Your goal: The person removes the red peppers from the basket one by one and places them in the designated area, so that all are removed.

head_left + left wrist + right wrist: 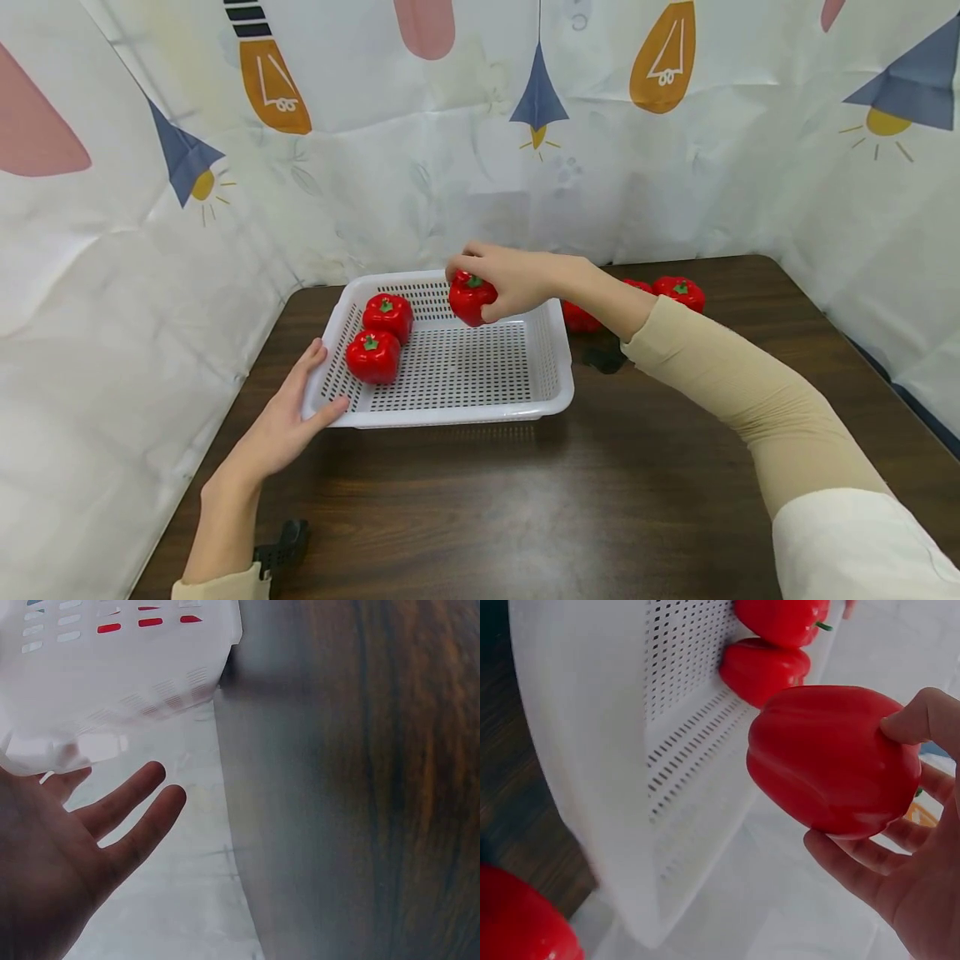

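A white perforated plastic basket (457, 412) stands on the table, with two red bell peppers (372, 357) side by side at its left end. Above the basket's back part, my right hand (517, 279) grips another red bell pepper (471, 300), thumb on one side and fingers on the other. In the right wrist view that held pepper (832, 761) hangs over the basket wall. My left hand (288, 412) touches the basket's front left corner, thumb at the front rim. Its other fingers (146, 832) look spread and fairly straight in the left wrist view.
More red bell peppers (678, 290) lie on the dark wooden table (480, 508) to the right of the basket, partly behind my right forearm. A small black object (603, 358) sits below that forearm. Patterned white cloth (360, 192) hangs behind the table.
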`<state>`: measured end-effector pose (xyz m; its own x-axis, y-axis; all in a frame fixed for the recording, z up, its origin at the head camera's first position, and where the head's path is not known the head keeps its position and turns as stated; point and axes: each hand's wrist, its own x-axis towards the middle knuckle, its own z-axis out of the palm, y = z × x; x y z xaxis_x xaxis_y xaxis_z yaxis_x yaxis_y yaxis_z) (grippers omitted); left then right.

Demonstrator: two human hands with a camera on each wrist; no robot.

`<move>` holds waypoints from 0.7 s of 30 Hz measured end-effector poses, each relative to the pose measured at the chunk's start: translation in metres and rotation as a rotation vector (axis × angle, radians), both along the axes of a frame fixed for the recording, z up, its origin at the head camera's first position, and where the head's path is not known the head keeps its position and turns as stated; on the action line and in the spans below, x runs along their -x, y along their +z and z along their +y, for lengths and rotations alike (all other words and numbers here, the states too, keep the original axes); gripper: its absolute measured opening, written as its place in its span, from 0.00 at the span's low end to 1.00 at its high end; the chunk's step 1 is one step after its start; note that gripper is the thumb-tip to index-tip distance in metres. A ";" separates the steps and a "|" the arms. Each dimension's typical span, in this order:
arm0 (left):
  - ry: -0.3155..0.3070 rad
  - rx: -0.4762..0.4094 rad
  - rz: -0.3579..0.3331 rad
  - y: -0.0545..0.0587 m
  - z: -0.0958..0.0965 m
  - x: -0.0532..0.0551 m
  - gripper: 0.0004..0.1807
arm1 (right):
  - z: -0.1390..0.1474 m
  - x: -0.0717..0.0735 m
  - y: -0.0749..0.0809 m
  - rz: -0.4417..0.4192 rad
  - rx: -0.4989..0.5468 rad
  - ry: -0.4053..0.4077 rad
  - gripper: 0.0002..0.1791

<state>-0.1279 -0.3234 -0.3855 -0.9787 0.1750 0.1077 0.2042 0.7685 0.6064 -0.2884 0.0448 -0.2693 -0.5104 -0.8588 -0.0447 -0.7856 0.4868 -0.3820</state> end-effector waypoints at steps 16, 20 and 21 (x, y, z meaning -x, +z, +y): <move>-0.006 -0.014 0.022 -0.004 0.000 0.001 0.51 | 0.057 -0.016 0.006 0.032 0.068 -0.054 0.37; -0.003 -0.012 0.022 -0.003 0.000 0.001 0.51 | 0.070 -0.018 0.006 0.051 0.109 -0.052 0.35; -0.003 -0.012 0.022 -0.003 0.000 0.001 0.51 | 0.074 -0.019 0.005 0.051 0.120 -0.050 0.35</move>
